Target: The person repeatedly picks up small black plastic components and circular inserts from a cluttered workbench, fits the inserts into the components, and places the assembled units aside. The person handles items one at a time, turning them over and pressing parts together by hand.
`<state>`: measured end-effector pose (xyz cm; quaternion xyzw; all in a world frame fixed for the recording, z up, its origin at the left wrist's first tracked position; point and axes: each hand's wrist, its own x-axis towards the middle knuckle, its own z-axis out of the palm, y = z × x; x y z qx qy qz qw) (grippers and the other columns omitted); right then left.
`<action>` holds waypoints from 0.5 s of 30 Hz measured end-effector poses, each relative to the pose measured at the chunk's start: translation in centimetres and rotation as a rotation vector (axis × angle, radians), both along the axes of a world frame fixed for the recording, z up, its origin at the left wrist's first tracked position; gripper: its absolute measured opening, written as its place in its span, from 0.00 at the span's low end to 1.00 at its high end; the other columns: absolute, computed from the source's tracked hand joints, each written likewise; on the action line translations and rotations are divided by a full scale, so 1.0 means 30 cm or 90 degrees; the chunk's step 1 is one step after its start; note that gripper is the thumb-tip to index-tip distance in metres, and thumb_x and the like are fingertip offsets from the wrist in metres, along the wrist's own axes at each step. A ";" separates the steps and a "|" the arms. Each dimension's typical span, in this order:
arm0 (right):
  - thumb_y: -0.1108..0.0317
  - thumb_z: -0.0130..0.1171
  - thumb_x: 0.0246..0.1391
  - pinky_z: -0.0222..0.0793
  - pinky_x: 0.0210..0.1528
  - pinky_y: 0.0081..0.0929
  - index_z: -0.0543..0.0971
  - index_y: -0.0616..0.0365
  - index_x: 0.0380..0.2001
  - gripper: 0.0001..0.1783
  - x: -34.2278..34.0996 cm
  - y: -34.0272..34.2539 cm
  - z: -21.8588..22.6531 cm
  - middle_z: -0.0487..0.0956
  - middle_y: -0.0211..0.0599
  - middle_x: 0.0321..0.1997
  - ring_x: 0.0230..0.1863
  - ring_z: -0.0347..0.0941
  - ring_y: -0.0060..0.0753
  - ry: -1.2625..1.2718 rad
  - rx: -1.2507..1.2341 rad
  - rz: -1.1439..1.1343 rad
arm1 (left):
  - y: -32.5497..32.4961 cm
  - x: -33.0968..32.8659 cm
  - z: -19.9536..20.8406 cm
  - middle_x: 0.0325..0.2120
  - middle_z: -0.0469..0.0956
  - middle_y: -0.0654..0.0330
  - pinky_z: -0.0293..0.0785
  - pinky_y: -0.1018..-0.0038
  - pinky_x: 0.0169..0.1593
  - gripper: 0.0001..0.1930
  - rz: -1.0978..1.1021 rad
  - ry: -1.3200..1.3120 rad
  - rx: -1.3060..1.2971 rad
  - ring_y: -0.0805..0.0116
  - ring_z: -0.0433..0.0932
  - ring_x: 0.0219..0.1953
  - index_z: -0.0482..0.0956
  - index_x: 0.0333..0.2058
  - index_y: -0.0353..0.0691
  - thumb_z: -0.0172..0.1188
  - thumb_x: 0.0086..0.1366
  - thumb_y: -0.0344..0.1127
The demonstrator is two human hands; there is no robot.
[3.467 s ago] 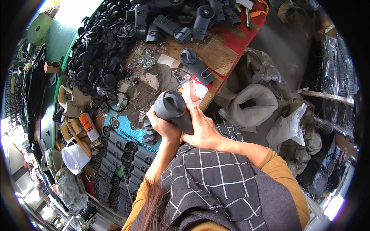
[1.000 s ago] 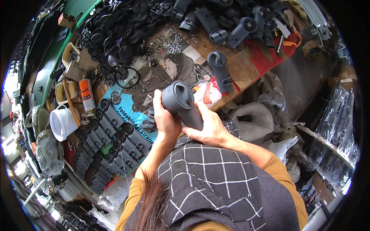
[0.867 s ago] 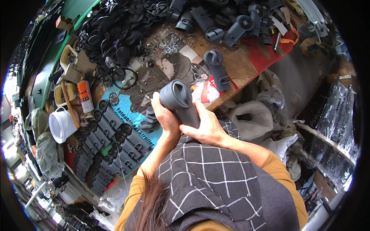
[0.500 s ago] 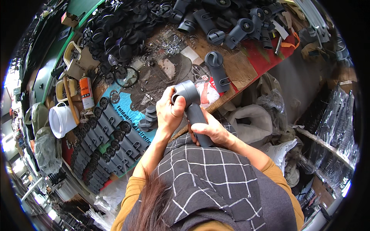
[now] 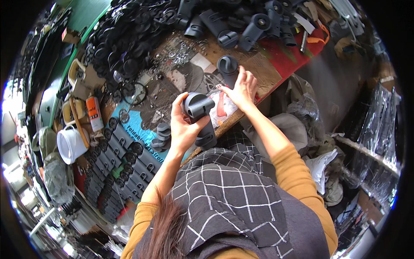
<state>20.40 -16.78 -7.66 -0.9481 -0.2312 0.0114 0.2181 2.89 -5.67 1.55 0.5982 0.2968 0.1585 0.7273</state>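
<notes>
Gripping dark fitting (image 5: 199,105), hands (image 5: 183,131) (image 5: 245,91) apart, second fitting (image 5: 227,65) partly hidden, perhaps touched

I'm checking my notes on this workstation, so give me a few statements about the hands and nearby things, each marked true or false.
1. The left hand holds a grey plastic part. True.
2. The right hand grips that same part. False: the right hand is at a second grey part.
3. The white bucket is nearer the picture's left edge than the orange-and-white can. True.
4. The printed sheet beside the rows of grey parts is yellow. False: the printed sheet is blue.
5. Black round pieces lie heaped beyond the left hand. True.
</notes>
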 end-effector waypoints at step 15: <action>0.63 0.55 0.46 0.68 0.56 0.36 0.70 0.57 0.51 0.26 -0.402 -0.464 0.118 0.76 0.37 0.46 0.48 0.74 0.34 1.075 1.034 -0.195 | -0.206 0.146 -0.183 0.58 0.57 0.49 0.64 0.65 0.59 0.38 -0.380 0.076 0.364 0.57 0.58 0.62 0.58 0.64 0.43 0.66 0.56 0.34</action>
